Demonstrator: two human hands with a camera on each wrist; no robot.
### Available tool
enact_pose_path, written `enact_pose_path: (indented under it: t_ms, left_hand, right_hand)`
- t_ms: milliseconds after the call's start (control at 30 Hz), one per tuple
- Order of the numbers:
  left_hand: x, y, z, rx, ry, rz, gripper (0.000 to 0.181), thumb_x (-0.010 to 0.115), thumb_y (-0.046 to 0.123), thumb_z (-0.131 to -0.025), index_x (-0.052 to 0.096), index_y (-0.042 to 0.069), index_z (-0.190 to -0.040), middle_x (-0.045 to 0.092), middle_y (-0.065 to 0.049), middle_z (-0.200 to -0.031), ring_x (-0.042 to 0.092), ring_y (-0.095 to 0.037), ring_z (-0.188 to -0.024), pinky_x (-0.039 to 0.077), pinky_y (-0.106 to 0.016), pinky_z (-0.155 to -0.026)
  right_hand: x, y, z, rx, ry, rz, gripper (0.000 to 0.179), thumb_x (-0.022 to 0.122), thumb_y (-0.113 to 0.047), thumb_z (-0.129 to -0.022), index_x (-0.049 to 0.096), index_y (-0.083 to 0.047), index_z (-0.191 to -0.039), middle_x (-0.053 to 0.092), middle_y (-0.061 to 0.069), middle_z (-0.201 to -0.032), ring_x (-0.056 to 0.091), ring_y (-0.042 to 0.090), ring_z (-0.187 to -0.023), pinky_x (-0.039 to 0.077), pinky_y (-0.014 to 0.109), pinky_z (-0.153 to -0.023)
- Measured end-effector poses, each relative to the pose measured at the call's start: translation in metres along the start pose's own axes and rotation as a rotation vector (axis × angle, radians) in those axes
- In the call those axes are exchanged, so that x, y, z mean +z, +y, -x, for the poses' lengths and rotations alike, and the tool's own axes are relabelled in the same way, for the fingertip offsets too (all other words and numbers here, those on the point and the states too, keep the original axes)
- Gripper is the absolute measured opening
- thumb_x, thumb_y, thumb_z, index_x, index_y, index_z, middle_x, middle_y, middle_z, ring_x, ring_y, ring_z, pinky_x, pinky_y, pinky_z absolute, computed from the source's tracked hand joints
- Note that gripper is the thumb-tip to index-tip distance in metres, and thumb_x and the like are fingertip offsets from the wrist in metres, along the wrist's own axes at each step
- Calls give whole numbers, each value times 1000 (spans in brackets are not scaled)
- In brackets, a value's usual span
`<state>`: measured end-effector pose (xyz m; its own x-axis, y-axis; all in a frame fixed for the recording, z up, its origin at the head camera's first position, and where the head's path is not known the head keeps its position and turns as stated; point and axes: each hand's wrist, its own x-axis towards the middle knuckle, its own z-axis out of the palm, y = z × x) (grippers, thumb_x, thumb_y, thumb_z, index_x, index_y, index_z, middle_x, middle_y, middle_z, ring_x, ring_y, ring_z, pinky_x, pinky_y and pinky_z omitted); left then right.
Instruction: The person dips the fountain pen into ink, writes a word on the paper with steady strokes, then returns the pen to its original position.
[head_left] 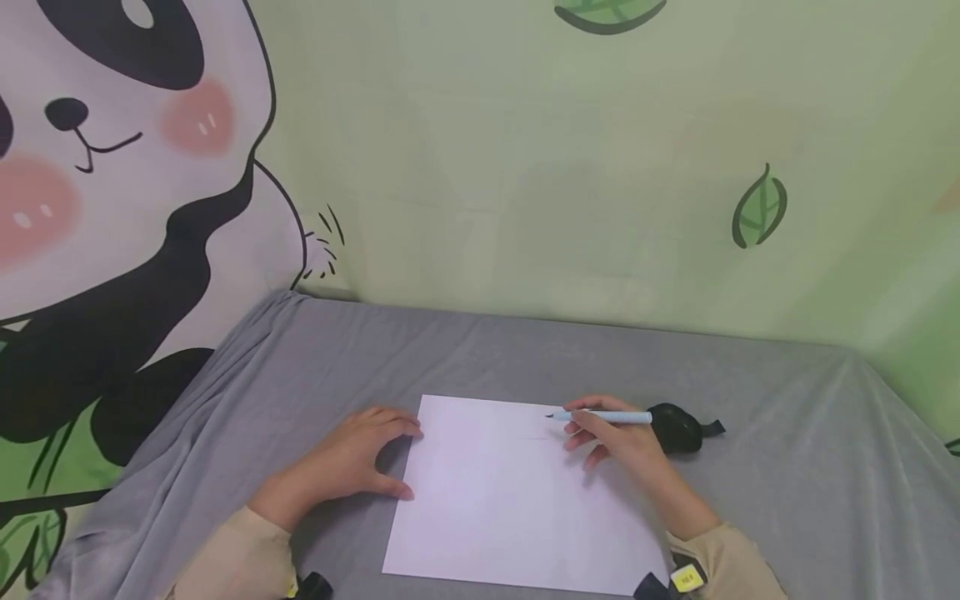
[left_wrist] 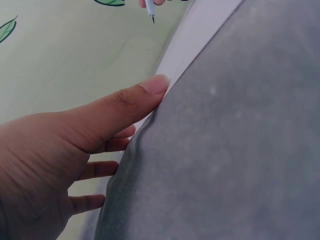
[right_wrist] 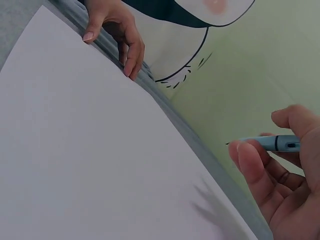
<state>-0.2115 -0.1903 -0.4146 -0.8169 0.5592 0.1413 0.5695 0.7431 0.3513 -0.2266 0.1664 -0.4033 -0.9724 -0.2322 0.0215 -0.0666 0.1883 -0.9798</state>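
Note:
A white sheet of paper [head_left: 495, 500] lies on the grey cloth, with a faint thin line [head_left: 532, 438] near its upper right. My right hand [head_left: 618, 437] pinches a light-blue pencil [head_left: 611, 417] between thumb and fingers, above the sheet's upper right part. Its dark tip points left and shows raised off the paper in the right wrist view [right_wrist: 240, 142]. At the paper's left edge rests my left hand [head_left: 348, 458], fingers spread and relaxed, thumb and fingertips touching the edge. The left wrist view shows the thumb [left_wrist: 155, 85] lying along that edge.
Just beyond my right hand sits a black rounded object [head_left: 675, 427] with a short tab. Grey cloth [head_left: 810, 467] covers the table up to a green wall hanging [head_left: 600, 208] with leaves and a large panda [head_left: 135, 150] at the left.

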Motion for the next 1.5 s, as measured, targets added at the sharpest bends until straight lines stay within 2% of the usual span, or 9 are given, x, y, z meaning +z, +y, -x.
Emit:
enact_pose_path:
  t_ms: [167,400,600,700,867,1200,1500]
  left_hand:
    - [0,0,-1,1,-2,1,65,83,47,-65,63,12,-117,61,-3,-127,52,-28,-123,40,-54,-102]
    - [2,-4,-3,11,13,-4,65,83,47,-65,63,12,-116,61,-3,-125,52,-29,-122,41,-53,-101]
    - [1,-5,-2,12,11,-3,65,83,47,-65,63,12,-116,61,-4,-125,52,-29,-122,40,-53,-102]
    - [1,-5,-1,10,9,-2,65,84,46,-65,64,11,-116,62,-4,-125,52,-30,-122,40,-53,-101]
    - [3,-5,-1,3,7,-10,65,83,49,-65,63,13,-116,61,-3,-125,52,-29,-122,41,-53,-101]
    - [5,-4,-4,2,0,-1,65,83,47,-65,63,13,-116,61,-3,-126,52,-29,-122,41,-53,-101]
    - [4,-5,-2,1,4,-2,65,83,47,-65,63,13,-116,61,-3,-126,52,-29,-122,40,-53,-102]
  right_hand:
    - [4,-3,-1,-28,51,-2,33,62,-14,-93,54,14,-107,65,-4,-73,68,8,-64,55,26,-52]
    - [9,-8,-4,-30,62,5,31,62,-12,-92,56,16,-107,69,-6,-72,69,7,-65,56,24,-57]
    - [21,-12,-8,-21,85,1,26,61,-9,-92,57,14,-104,72,8,-79,70,8,-65,56,26,-56]
    - [29,-11,-10,-24,91,1,24,62,-8,-92,58,13,-102,72,11,-79,70,8,-63,56,26,-54]
    - [40,-4,-11,-13,133,-16,22,62,-8,-91,58,11,-99,71,8,-74,69,9,-59,55,26,-51]
    - [46,12,-9,37,236,-28,13,60,-3,-90,59,9,-94,67,6,-67,64,10,-56,52,23,-51]
    - [49,19,-11,23,233,-24,9,58,1,-89,58,10,-90,64,5,-63,59,9,-49,50,21,-48]
